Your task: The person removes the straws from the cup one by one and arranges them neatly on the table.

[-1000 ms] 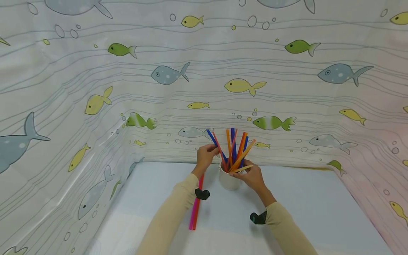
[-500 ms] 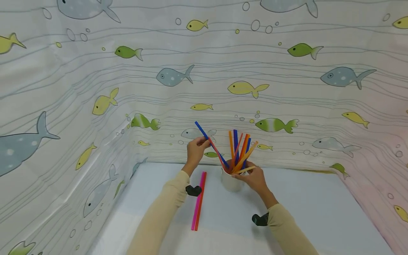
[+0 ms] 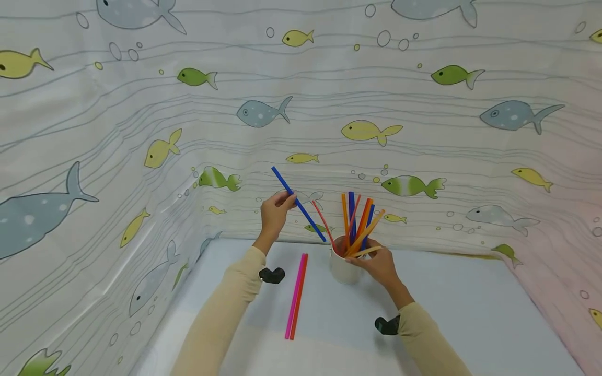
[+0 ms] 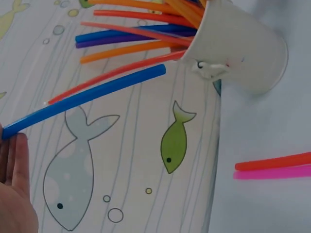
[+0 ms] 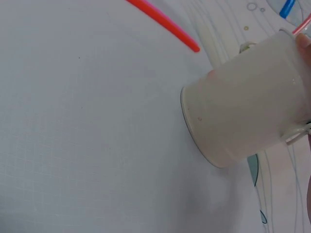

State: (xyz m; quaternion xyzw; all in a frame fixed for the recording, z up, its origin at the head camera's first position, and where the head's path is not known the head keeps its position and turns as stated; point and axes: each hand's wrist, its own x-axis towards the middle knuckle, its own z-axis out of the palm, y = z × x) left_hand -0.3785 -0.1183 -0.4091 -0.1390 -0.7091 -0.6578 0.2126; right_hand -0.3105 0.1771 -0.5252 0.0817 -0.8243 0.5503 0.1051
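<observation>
My left hand (image 3: 275,211) pinches a blue straw (image 3: 308,215) near its middle, raised to the left of a small white bucket (image 3: 345,270). In the left wrist view the lower end of the blue straw (image 4: 97,94) is outside the bucket, beside a thin red straw (image 4: 116,73) leaning out of it. My right hand (image 3: 383,267) grips the bucket at its rim on the right. Several orange, red and blue straws stand in the bucket, and a pale yellow stick (image 3: 367,251) crosses the rim by my right fingers. The right wrist view shows the bucket's side (image 5: 243,107), with most of that hand cut off.
A pink straw (image 3: 294,297) and a red-orange straw (image 3: 299,298) lie side by side on the white table (image 3: 451,313), left of the bucket. A fish-printed sheet (image 3: 320,78) rises behind the table and along both sides.
My left hand has moved left and up, drawing the blue straw out of the bucket. The thin red straw beside it has stayed in. My right hand keeps its hold on the rim.
</observation>
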